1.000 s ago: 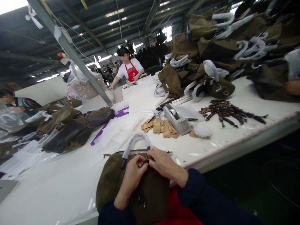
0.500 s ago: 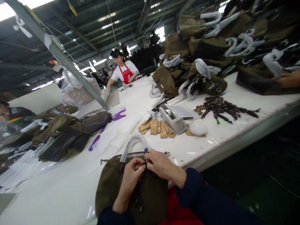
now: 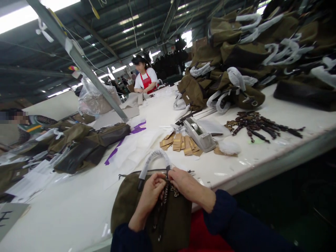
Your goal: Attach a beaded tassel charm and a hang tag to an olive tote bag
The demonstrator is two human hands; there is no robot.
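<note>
An olive bag [image 3: 126,206] lies at the front edge of the table, its wrapped handle [image 3: 154,155] arching up. My left hand [image 3: 154,187] and my right hand [image 3: 183,182] meet at the foot of the handle near the zipper, fingers pinched round a small dark fitting that I cannot make out clearly. A dark braided strap [image 3: 165,196] hangs from that spot over the bag's front, with a leopard-patterned piece [image 3: 174,190] below my right fingers.
A tape dispenser [image 3: 199,134], brown tags [image 3: 181,143] and a heap of dark braided straps [image 3: 259,124] lie beyond the bag. Olive bags pile up at right [image 3: 233,59] and left [image 3: 86,147]. A person in a red apron [image 3: 147,81] stands across the white table [image 3: 70,199].
The view has shifted, so most things sit further right. The braided strap and patterned piece now show more clearly below my hands. The far person's hands have come together.
</note>
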